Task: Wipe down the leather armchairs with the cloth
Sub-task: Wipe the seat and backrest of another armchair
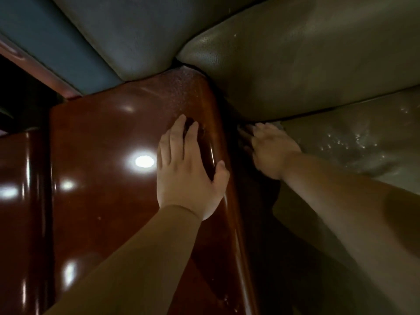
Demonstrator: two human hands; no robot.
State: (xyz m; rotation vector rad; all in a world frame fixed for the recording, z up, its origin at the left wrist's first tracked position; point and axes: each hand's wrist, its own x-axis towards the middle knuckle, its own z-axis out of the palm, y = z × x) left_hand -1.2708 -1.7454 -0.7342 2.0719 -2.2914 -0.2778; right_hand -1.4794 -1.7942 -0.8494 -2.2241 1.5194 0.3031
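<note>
lettering or labels cannot be made out anywhere on the armchair (295, 64). its leather is a dull olive-brown with a fine pebbled grain, and it fills the space to the right of the wooden armrest (127, 137). the back cushion bulges above the seat cushion (354, 142), and small bright specks glint on the seat surface beside the armrest. a second padded panel, greyer in tone, sits above the armrest's far end, meeting the brown cushion at a dark seam.

the armrest is glossy reddish-brown wood, broad and flat, with a rounded edge on its seat side. round light reflections sit on its top.

the left hand (186, 169) lies flat on top of the armrest near its seat-side edge, fingers straight and slightly spread, thumb hooked over the rounded edge.

the right hand (270, 148) reaches into the dark gap just right of the armrest, where seat and back cushions meet. it is blurred; the fingers point toward the gap and look pressed down, but i cannot tell whether they are spread or gripping. a pale scrap at the fingertips may be the cloth (246, 128), though it is too blurred to be sure.
</note>
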